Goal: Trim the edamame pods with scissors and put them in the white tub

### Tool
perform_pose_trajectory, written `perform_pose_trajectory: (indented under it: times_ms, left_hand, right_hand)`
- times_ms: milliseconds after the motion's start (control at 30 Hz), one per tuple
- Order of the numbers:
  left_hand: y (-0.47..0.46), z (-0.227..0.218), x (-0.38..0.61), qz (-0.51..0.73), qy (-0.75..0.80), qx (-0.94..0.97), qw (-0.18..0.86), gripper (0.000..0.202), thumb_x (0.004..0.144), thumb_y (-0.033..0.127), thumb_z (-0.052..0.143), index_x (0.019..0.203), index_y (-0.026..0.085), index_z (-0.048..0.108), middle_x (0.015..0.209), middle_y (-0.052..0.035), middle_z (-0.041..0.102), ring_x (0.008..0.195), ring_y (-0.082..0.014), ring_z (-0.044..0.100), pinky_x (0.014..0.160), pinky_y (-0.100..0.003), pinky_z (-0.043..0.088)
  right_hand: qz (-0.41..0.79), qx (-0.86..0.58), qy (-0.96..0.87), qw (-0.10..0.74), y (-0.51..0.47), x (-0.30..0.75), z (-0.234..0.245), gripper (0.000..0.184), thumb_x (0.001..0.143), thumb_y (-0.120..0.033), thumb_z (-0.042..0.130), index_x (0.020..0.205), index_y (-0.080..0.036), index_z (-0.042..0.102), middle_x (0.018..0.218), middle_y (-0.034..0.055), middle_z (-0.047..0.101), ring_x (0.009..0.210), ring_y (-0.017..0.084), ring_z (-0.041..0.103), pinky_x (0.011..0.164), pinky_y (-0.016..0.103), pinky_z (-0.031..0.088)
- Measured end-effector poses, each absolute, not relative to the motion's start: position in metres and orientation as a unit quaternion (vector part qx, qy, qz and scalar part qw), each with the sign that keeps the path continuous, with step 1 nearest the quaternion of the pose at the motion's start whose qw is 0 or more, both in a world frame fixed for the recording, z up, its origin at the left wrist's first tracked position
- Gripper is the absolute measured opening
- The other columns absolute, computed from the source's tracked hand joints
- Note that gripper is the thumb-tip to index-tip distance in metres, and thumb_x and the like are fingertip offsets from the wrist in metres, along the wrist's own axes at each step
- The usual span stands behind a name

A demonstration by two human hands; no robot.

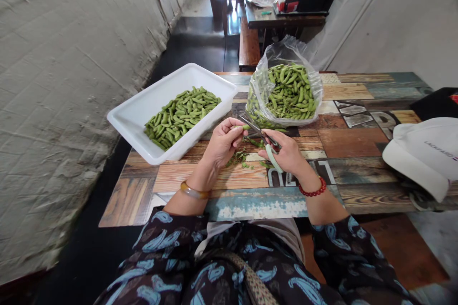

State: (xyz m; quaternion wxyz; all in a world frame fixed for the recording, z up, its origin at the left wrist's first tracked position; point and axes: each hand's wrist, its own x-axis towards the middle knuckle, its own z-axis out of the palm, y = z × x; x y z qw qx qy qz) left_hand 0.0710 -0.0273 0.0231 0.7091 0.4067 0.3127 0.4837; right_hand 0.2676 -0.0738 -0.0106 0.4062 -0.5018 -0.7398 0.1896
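Note:
My left hand (224, 142) pinches a green bean pod (244, 127) by one end, above the patchwork wooden table (343, 152). My right hand (284, 152) grips scissors (263, 139) with pale green handles; the blades meet the pod's tip. Cut green scraps (241, 158) lie on the table between my hands. A white tray (143, 109) on the left holds a heap of pods. Just behind my hands stands a clear plastic bag (286, 90) full of pods.
A white cap (425, 152) lies at the right edge beside a black item (436, 102). A rough wall runs along the left. Behind are a bench (248, 45) and another table (282, 14) with boxes and a green lid.

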Motion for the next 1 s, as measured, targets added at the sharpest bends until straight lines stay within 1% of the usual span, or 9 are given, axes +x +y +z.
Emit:
perform_pose_trajectory:
  times_ms: [100, 200, 333, 467, 733, 800, 900, 1000]
  left_hand:
    - [-0.028, 0.0243, 0.0711, 0.486, 0.319, 0.41, 0.703, 0.03, 0.067, 0.03, 0.078, 0.082, 0.015, 0.057, 0.064, 0.0005, 0.065, 0.041, -0.0008, 0.036, 0.041, -0.015, 0.022]
    - [-0.0283, 0.0255, 0.0707, 0.489, 0.322, 0.415, 0.696, 0.03, 0.067, 0.03, 0.079, 0.081, 0.015, 0.058, 0.064, 0.0003, 0.065, 0.041, -0.001, 0.036, 0.042, -0.016, 0.022]
    - [-0.0278, 0.0261, 0.0704, 0.494, 0.324, 0.421, 0.688, 0.03, 0.066, 0.03, 0.08, 0.082, 0.015, 0.059, 0.063, 0.0002, 0.065, 0.041, -0.0011, 0.036, 0.042, -0.016, 0.023]
    - [-0.0274, 0.026, 0.0704, 0.499, 0.322, 0.426, 0.683, 0.03, 0.066, 0.03, 0.079, 0.082, 0.014, 0.059, 0.064, 0.0001, 0.065, 0.041, -0.001, 0.037, 0.042, -0.016, 0.023]
    - [-0.0277, 0.0239, 0.0696, 0.499, 0.326, 0.439, 0.672, 0.029, 0.068, 0.029, 0.079, 0.083, 0.013, 0.06, 0.064, -0.0006, 0.066, 0.041, -0.0012, 0.039, 0.042, -0.015, 0.025]
    - [-0.028, 0.0239, 0.0697, 0.5, 0.328, 0.438, 0.672, 0.029, 0.068, 0.029, 0.079, 0.084, 0.013, 0.061, 0.065, -0.001, 0.066, 0.042, -0.0011, 0.04, 0.042, -0.014, 0.027]
    - [-0.0281, 0.0254, 0.0692, 0.498, 0.322, 0.429, 0.681, 0.029, 0.069, 0.027, 0.079, 0.086, 0.013, 0.06, 0.066, -0.0009, 0.067, 0.042, -0.0016, 0.043, 0.042, -0.013, 0.03]
    - [-0.0265, 0.0277, 0.0669, 0.49, 0.307, 0.4, 0.711, 0.025, 0.072, 0.026, 0.075, 0.086, 0.015, 0.057, 0.067, 0.0011, 0.065, 0.044, -0.0033, 0.047, 0.039, -0.013, 0.033]
  right_hand:
    - [0.192, -0.504, -0.737, 0.407, -0.073, 0.2689, -0.0119, 0.051, 0.08, -0.045, 0.071, 0.124, -0.021, 0.065, 0.107, 0.0115, 0.072, 0.096, 0.026, 0.068, 0.09, 0.042, 0.056]
    - [0.196, -0.502, -0.736, 0.409, -0.0724, 0.2701, -0.0122, 0.051, 0.08, -0.047, 0.072, 0.124, -0.02, 0.066, 0.106, 0.0117, 0.073, 0.095, 0.026, 0.069, 0.09, 0.042, 0.057]
    - [0.19, -0.5, -0.737, 0.413, -0.0726, 0.2708, -0.012, 0.049, 0.08, -0.045, 0.072, 0.122, -0.022, 0.067, 0.107, 0.0106, 0.074, 0.099, 0.026, 0.069, 0.093, 0.041, 0.056]
    - [0.177, -0.493, -0.744, 0.416, -0.0726, 0.2706, -0.0131, 0.051, 0.08, -0.044, 0.073, 0.124, -0.019, 0.065, 0.109, 0.0128, 0.073, 0.104, 0.028, 0.068, 0.095, 0.043, 0.055]
    - [0.173, -0.486, -0.741, 0.429, -0.0731, 0.2707, -0.0133, 0.048, 0.08, -0.04, 0.074, 0.122, -0.018, 0.068, 0.112, 0.0137, 0.074, 0.104, 0.028, 0.07, 0.095, 0.043, 0.056]
    - [0.187, -0.487, -0.732, 0.439, -0.0735, 0.2699, -0.0129, 0.046, 0.079, -0.04, 0.075, 0.119, -0.019, 0.07, 0.114, 0.013, 0.074, 0.104, 0.027, 0.07, 0.096, 0.041, 0.056]
    - [0.249, -0.501, -0.705, 0.436, -0.0735, 0.2686, -0.0126, 0.047, 0.078, -0.041, 0.075, 0.119, -0.02, 0.07, 0.117, 0.0107, 0.073, 0.104, 0.026, 0.07, 0.096, 0.038, 0.056]
    - [0.314, -0.531, -0.654, 0.438, -0.0722, 0.2687, -0.012, 0.051, 0.079, -0.041, 0.073, 0.125, -0.019, 0.067, 0.112, 0.0087, 0.074, 0.099, 0.023, 0.071, 0.09, 0.035, 0.057]
